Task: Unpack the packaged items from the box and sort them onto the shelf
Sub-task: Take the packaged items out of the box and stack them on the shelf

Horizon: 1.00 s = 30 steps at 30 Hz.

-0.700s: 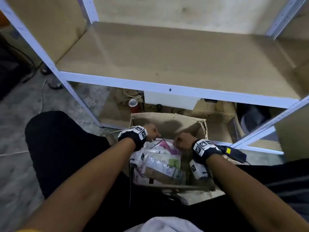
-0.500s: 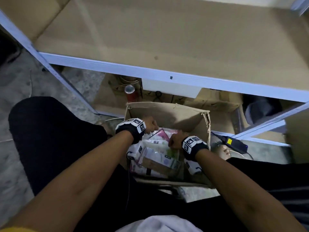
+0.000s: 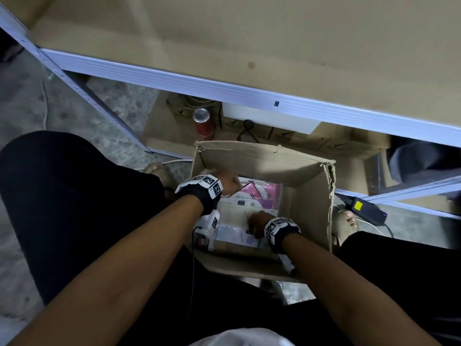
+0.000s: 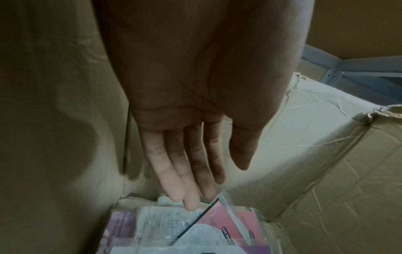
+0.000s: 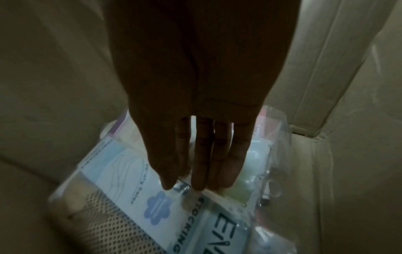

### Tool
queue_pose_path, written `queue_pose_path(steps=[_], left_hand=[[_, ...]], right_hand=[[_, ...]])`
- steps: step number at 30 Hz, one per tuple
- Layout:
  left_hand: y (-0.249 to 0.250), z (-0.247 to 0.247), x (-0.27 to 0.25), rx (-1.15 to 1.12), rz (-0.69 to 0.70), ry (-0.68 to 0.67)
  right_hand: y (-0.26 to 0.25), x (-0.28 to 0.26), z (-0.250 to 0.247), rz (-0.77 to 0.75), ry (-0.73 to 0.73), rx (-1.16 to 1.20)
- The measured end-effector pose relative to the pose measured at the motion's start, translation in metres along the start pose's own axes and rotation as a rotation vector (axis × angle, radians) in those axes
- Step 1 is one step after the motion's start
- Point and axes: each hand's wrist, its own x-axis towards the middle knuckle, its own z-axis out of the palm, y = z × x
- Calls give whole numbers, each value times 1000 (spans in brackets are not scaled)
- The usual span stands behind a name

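An open cardboard box point(image 3: 262, 161) stands on the floor between my legs, filled with several flat clear-plastic packets. My left hand point(image 3: 230, 182) is at its far left; the straight fingers point(image 4: 189, 204) touch the top edge of a clear packet beside a pink packet point(image 4: 219, 218). My right hand point(image 3: 255, 221) is nearer me in the box. Its straight fingertips point(image 5: 197, 186) rest on a stocking packet point(image 5: 121, 175) with a pale blue card. Neither hand grips anything. The bare wooden shelf point(image 3: 224, 88) with its white rim lies just beyond the box.
Under the shelf stand a red can point(image 3: 203, 123), flat cartons and cables. A black power adapter point(image 3: 364, 208) with a yellow label lies on the floor right of the box, by my foot point(image 3: 345, 222). A white shelf upright point(image 3: 82, 88) slants at the left.
My head has tilted down and closer to the box. The right hand has drawn back from the pink packet towards me onto the stocking packet. The left hand stays at the far left.
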Motion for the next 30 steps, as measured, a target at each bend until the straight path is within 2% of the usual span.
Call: queue_pose_path(steps=[11, 19, 21, 30], left_hand=[[-10, 6, 3, -82, -4, -8], [-14, 8, 4, -74, -5, 17], [-14, 9, 4, -59, -9, 23], [-5, 16, 7, -27, -8, 19]], right_hand=[[-17, -2, 5, -54, -28, -75], [-1, -1, -23, -77, 256, -45], [3, -2, -26, -69, 286, -33], [10, -6, -17, 13, 160, 116]])
